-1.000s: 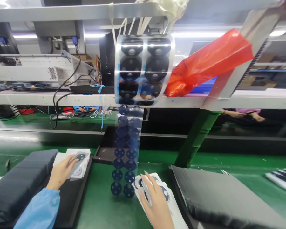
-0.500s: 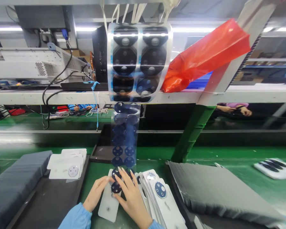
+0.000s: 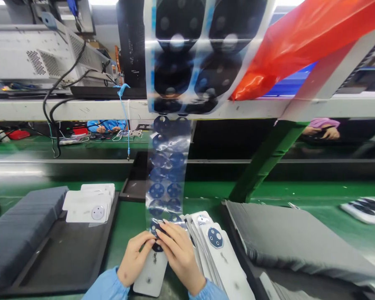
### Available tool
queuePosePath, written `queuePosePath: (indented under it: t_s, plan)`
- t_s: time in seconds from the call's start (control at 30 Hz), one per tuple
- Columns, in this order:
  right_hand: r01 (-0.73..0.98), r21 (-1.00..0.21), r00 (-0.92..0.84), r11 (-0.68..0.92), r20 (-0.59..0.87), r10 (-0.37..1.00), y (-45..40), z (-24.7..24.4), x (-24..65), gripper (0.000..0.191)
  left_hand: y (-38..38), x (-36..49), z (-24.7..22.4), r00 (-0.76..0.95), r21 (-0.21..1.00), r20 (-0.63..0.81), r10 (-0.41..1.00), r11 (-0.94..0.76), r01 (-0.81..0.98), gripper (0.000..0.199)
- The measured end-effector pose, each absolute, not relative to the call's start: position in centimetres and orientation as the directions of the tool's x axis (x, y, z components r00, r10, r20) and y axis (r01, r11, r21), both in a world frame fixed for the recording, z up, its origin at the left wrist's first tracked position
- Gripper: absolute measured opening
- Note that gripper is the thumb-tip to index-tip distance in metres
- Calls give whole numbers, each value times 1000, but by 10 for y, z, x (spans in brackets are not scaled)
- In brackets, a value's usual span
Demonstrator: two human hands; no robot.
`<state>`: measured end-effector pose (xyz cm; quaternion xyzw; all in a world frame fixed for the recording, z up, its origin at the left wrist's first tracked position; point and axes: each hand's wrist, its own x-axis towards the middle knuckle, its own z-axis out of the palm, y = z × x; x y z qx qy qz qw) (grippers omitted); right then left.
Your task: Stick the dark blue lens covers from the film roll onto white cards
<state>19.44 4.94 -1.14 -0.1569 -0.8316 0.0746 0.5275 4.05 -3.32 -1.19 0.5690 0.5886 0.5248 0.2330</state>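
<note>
The person's left hand [image 3: 135, 259] and right hand [image 3: 181, 255] meet at the lower end of a clear film strip [image 3: 165, 166] that carries two columns of dark blue round stickers; the left thumb and index finger are drawn together, pinching the end of the film; the right fingers lie bent across it, with the thumb tucked in below, and pinch it too, their tips meeting the left ones; whether either hand also grips the white panel [image 3: 150, 273] beneath cannot be told. The panel lies between the hands, its top under the fingers and its lower part bare; a dark sticker shows at its upper end, partly covered by the fingertips.

The strip hangs below a large sticker roll [image 3: 192, 54] in front of a white rail [image 3: 103, 110]; a red plastic bag [image 3: 303, 41] is just beside the roll. Right of the hands, overlapping white panels [image 3: 226, 260] fan out, the top one bearing a dark blue sticker; beyond them lies a pile of grey sheets [image 3: 293, 233]. To the left, a black tray [image 3: 68, 262] holds a dark grey padded block [image 3: 25, 237] and a stack of white plates [image 3: 86, 203]; behind the rail, co-workers' hands [image 3: 326, 133] show.
</note>
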Motion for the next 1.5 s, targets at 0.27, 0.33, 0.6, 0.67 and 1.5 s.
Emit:
queuePosePath:
  t_s: [0.27, 0.33, 0.6, 0.67, 1.5]
  plan:
    - [187, -132, -346, 973, 919, 191, 45, -19, 202, 47, -36, 54, 0, -348, 948, 210, 914, -103, 300, 28]
    - [181, -132, -357, 975, 915, 190, 44, -24, 203, 52, -37, 54, 2, -369, 970, 137, 919, -50, 237, 33]
    - [194, -324, -333, 926, 866, 373, 43, -23, 196, 32, -35, 47, 4, -397, 990, 53, 916, 4, 142, 37]
    - [180, -358, -368, 916, 839, 401, 41, -21, 194, 20, -34, 46, 5, -418, 989, 68, 906, -6, 148, 37]
    - [-455, -857, -444, -244, -19, 896, 52, -17, 194, 26, -55, 23, 40, -876, 912, 319, 363, -370, 179, 66]
